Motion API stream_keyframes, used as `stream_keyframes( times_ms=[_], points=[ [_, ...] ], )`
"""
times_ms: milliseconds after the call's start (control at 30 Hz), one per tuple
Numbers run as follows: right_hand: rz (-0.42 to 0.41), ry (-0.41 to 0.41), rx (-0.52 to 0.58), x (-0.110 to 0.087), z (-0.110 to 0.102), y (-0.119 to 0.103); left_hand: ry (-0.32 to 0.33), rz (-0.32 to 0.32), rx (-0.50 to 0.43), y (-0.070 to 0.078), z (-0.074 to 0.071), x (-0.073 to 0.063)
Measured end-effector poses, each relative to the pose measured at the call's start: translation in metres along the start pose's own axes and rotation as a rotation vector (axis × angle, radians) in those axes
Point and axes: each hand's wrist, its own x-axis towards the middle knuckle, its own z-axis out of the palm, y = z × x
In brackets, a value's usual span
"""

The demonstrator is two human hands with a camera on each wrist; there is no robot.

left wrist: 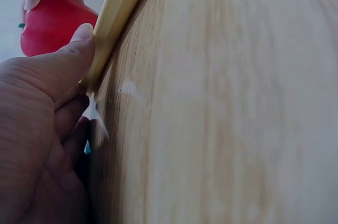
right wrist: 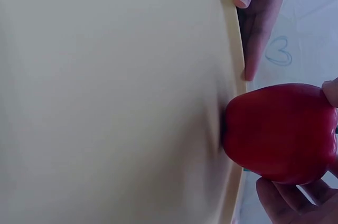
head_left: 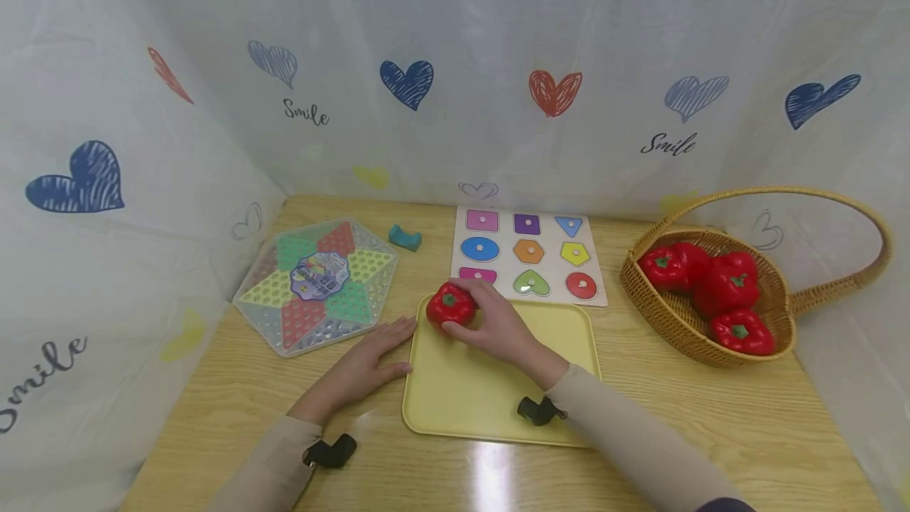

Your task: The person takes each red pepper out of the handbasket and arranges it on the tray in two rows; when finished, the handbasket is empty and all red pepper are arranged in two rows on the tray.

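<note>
My right hand (head_left: 494, 324) holds a red bell pepper (head_left: 451, 306) with a green stem, thumb on one side and fingers on the other. The pepper stands at the far left corner of a yellow tray (head_left: 490, 401), its base close over the tray floor in the right wrist view. At the tray's left edge, my left hand (head_left: 366, 366) rests with fingers fairly straight, fingertips and thumb right at the rim. In the left wrist view the left thumb (left wrist: 79, 49) lies along the tray's side, with the pepper (left wrist: 55, 23) beyond it.
A wicker basket (head_left: 668, 330) with several red peppers stands at the right, its tall handle arching over. Behind the tray lies a shape puzzle board (head_left: 515, 255). A hexagonal Chinese checkers board (head_left: 320, 283) sits at the left, near a small teal block (head_left: 404, 238).
</note>
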Motion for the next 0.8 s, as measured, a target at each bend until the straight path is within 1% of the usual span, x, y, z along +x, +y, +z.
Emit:
stream_keyframes(
  times_ms=[333, 567, 800],
  points=[
    [0.022, -0.037, -0.016, 0.0024, 0.0010, -0.0024, -0.001, 0.003, 0.000, 0.0009, 0.0000, 0.0006],
    [-0.006, -0.030, -0.038, 0.0007, 0.0006, -0.0027, 0.017, 0.028, -0.003, 0.0007, 0.0005, 0.0010],
    [-0.013, -0.035, -0.040, -0.0013, -0.0005, -0.0012, 0.009, 0.025, -0.004, 0.0006, 0.0009, 0.0013]
  ],
)
